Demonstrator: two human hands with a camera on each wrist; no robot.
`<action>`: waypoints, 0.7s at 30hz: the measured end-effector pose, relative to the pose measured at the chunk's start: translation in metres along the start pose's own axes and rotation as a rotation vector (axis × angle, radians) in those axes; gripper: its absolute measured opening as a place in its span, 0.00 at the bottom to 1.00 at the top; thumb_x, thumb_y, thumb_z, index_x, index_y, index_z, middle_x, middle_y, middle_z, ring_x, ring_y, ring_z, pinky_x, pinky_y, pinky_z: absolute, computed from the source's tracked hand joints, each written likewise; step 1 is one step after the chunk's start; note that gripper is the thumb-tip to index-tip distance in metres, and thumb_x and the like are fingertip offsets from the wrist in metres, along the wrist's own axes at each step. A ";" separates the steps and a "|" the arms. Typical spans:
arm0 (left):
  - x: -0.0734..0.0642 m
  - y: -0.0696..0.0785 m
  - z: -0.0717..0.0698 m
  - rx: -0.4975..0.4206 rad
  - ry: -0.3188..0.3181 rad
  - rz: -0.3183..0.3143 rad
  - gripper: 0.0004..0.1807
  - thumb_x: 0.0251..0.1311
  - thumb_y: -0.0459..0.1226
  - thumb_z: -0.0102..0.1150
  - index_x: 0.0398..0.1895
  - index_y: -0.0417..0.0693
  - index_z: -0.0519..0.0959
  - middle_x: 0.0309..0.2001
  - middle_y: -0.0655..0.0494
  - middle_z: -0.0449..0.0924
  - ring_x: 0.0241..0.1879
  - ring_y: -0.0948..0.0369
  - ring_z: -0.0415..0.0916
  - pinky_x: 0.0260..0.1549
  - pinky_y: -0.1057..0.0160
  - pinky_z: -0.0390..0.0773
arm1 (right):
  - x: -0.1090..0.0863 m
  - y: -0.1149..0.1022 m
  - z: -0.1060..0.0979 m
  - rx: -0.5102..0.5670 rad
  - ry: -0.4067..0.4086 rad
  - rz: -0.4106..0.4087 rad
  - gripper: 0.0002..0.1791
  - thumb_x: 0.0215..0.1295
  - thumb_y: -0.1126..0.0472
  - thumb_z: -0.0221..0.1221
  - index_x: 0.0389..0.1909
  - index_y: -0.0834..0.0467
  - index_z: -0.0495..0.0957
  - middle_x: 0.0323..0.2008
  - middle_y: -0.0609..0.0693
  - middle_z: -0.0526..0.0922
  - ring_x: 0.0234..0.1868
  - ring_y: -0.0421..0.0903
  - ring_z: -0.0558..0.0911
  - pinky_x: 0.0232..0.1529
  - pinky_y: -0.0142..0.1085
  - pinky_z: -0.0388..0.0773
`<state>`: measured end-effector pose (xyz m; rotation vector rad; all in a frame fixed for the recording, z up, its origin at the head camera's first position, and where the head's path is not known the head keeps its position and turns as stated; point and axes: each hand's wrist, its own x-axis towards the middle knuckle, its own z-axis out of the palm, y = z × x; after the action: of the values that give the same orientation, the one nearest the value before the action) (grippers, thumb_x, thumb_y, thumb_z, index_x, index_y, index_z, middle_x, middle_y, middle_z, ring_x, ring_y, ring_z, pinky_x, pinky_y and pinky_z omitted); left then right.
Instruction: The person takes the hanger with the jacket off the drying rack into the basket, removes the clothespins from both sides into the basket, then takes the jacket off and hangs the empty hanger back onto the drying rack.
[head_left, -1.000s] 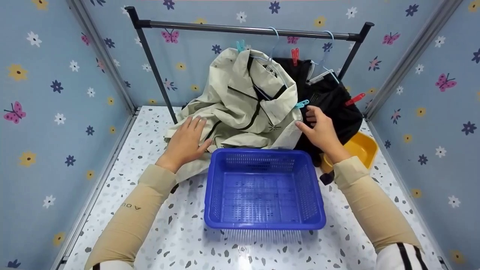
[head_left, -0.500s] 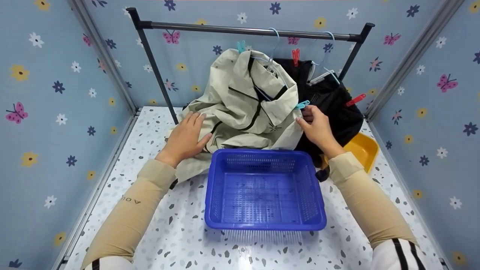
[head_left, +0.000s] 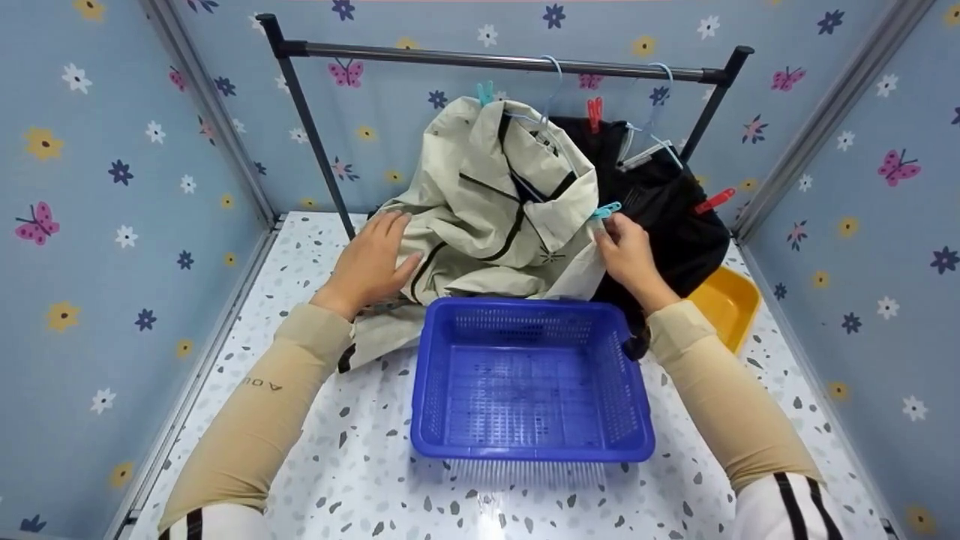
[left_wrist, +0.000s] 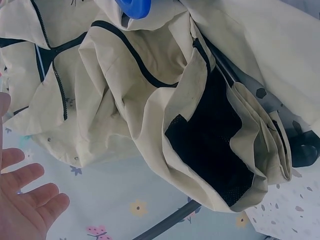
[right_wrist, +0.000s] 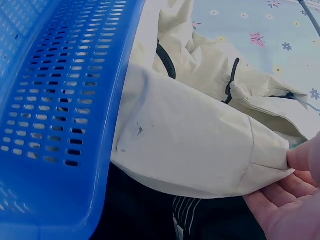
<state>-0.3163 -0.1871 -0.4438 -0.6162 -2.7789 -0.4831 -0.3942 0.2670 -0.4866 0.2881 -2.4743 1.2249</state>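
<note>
A cream jacket (head_left: 465,195) with black zips is draped on a light blue hanger (head_left: 556,82) beneath the rail. My right hand (head_left: 628,251) pinches the jacket's shoulder edge, just below a turquoise clothespin (head_left: 607,210). In the right wrist view, thumb and fingers (right_wrist: 285,192) lie on either side of that fabric. My left hand (head_left: 371,259) has its fingers extended over the jacket's other side; the left wrist view shows this hand (left_wrist: 25,200) with nothing in it. Another turquoise clothespin (head_left: 485,93) clips the jacket's far shoulder.
A blue basket (head_left: 532,453) stands in front of the jacket. Behind the right hand hangs a black garment (head_left: 667,202) with red clothespins (head_left: 715,200). A yellow tray (head_left: 731,307) sits at right. The dark rack (head_left: 450,55) spans the back, before patterned walls.
My right hand has moved slightly left and closed its thumb and fingers on the jacket edge. My left hand has shifted slightly upward along the jacket, fingers still extended.
</note>
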 end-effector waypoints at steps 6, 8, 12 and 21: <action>0.007 -0.002 -0.004 -0.006 0.003 -0.004 0.38 0.84 0.48 0.56 0.84 0.30 0.64 0.81 0.29 0.69 0.84 0.33 0.64 0.89 0.38 0.62 | 0.003 0.006 0.006 -0.005 0.024 -0.005 0.09 0.77 0.65 0.59 0.44 0.67 0.84 0.42 0.61 0.92 0.42 0.50 0.83 0.45 0.30 0.75; 0.010 -0.003 -0.007 -0.009 -0.003 -0.009 0.38 0.84 0.48 0.55 0.84 0.30 0.64 0.81 0.29 0.69 0.84 0.33 0.63 0.89 0.38 0.62 | 0.004 0.007 0.007 -0.008 0.030 -0.003 0.08 0.77 0.65 0.59 0.43 0.67 0.84 0.40 0.59 0.91 0.41 0.50 0.82 0.44 0.31 0.75; 0.016 -0.003 -0.012 -0.006 -0.014 -0.017 0.38 0.85 0.49 0.54 0.84 0.30 0.64 0.82 0.29 0.68 0.85 0.33 0.63 0.88 0.38 0.62 | 0.005 0.008 0.009 -0.018 0.043 -0.007 0.09 0.78 0.65 0.58 0.42 0.65 0.85 0.37 0.54 0.88 0.38 0.47 0.80 0.42 0.31 0.73; 0.031 -0.005 -0.024 -0.022 -0.011 -0.041 0.38 0.86 0.48 0.54 0.86 0.31 0.61 0.83 0.29 0.66 0.85 0.34 0.63 0.87 0.36 0.63 | 0.009 -0.001 0.009 -0.010 0.031 -0.047 0.10 0.81 0.64 0.58 0.40 0.65 0.83 0.33 0.52 0.82 0.36 0.48 0.77 0.40 0.31 0.71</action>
<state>-0.3419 -0.1889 -0.4131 -0.5687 -2.8049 -0.5217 -0.4042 0.2584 -0.4871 0.3205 -2.4327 1.1894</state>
